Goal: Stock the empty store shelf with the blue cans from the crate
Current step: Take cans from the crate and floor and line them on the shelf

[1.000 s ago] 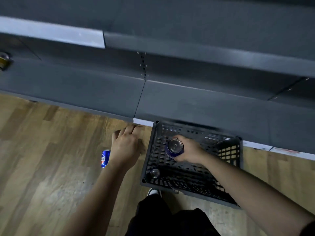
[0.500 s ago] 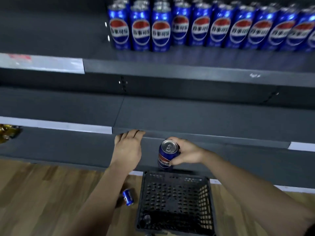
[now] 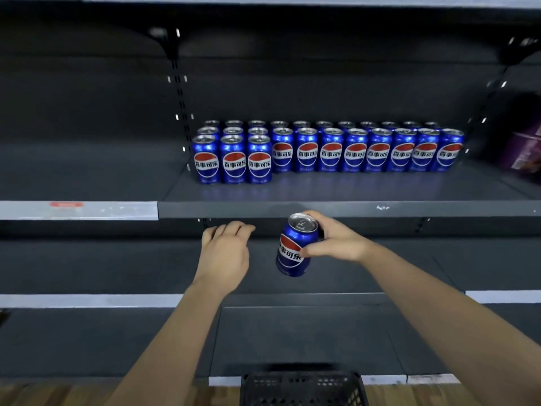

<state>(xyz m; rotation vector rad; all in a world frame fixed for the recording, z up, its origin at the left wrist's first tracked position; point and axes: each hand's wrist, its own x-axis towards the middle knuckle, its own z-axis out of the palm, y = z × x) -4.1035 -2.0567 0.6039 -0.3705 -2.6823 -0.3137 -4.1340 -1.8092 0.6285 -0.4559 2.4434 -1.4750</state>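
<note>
Head view: the right hand (image 3: pixel 336 240) grips a tilted blue can (image 3: pixel 295 247), its label reading 百事可乐 on a red, white and blue globe. Just beside it the left hand (image 3: pixel 225 253) hangs loosely curled, holding nothing. Above both, matching cans (image 3: pixel 330 152) line the shelf (image 3: pixel 322 208); below, the crate (image 3: pixel 301 388).

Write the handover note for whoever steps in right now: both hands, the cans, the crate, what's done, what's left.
Right hand grips one blue can, tilted, just below the front edge of the stocked shelf.
Left hand holds nothing, fingers relaxed, beside the can.
Done: rows of cans stand upright on that shelf; the front row has only three, at its left end.
Left: set the held can down, probably next to those three, then carry on from the crate at the bottom edge. Its contents are out of view.
</note>
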